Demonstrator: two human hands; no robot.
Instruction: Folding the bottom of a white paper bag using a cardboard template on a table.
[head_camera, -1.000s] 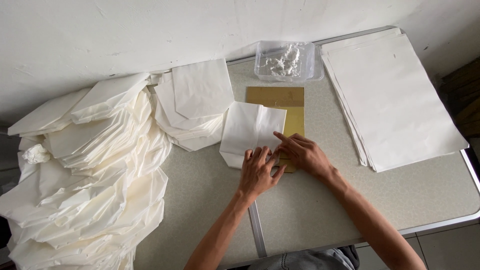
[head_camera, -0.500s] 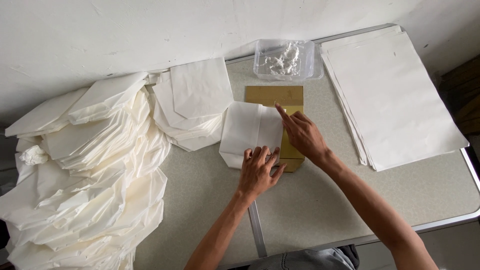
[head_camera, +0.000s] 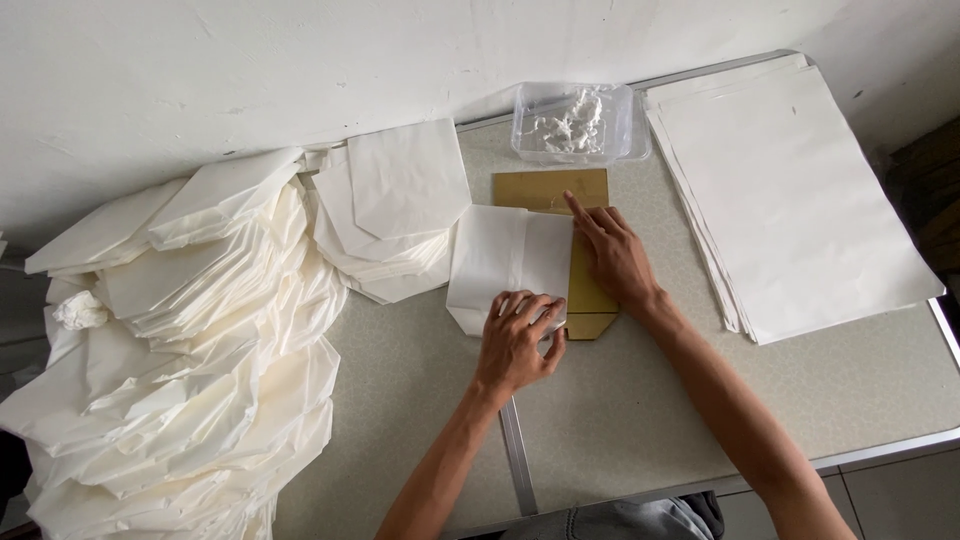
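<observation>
The folded white paper sheet (head_camera: 508, 262) lies over the flat brown card template (head_camera: 583, 290); your left hand (head_camera: 517, 340) presses its lower edge, fingers curled, while your right hand (head_camera: 615, 255) lies flat, forefinger extended along the fold.

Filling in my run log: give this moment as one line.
left hand: pressing white paper sheet | right hand: flat along sheet edge on brown template

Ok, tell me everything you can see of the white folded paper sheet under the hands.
The white folded paper sheet lies flat on the grey speckled table, its right part overlapping a gold-brown card template. It looks thin and matte, with a vertical crease and angled near-left corner. The left hand presses its near edge; the right hand lies along its right edge, forefinger extended. Its left edge meets a stack of white folded bags.
</observation>
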